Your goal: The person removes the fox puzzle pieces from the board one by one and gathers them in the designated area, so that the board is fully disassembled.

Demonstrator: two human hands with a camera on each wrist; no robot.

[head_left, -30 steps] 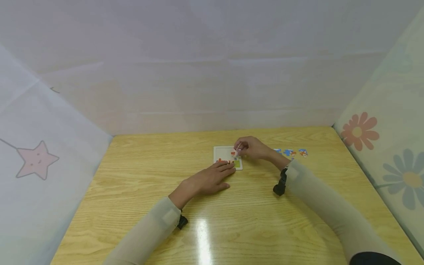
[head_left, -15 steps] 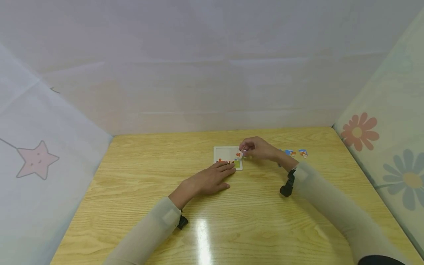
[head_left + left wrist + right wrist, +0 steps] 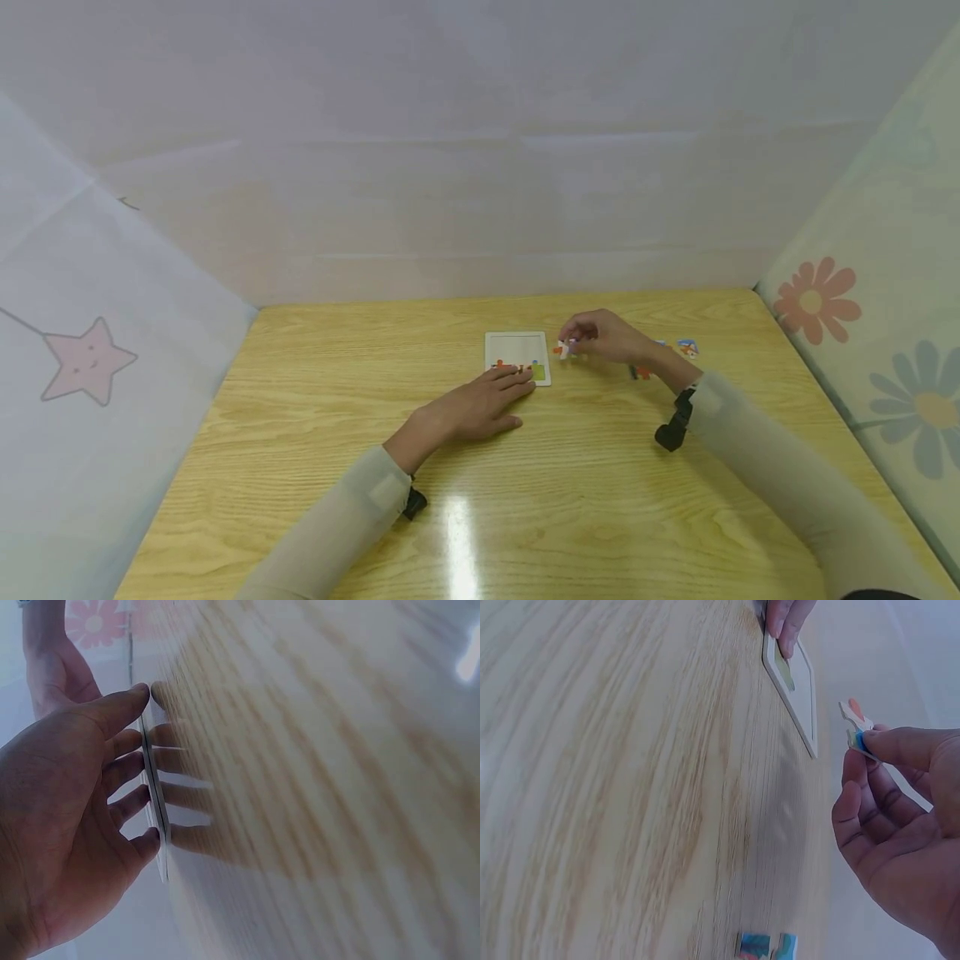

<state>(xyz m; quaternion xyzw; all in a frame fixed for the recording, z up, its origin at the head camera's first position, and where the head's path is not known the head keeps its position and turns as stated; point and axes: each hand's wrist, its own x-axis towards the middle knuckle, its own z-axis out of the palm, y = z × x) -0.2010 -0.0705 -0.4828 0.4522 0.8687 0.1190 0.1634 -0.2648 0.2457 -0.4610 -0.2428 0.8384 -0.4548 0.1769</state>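
This looks like a screened-off booth (image 3: 480, 183), its building impossible to tell: creased pale sheets (image 3: 165, 283) wall a wood-grain table (image 3: 315, 358) on three sides, decorated with a pink star (image 3: 89, 362), a red daisy (image 3: 816, 301) and a blue daisy (image 3: 928, 408).

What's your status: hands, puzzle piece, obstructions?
Left hand resting on puzzle tray. Right hand pinching puzzle piece, right of tray. Left fingers partly cover laid pieces.
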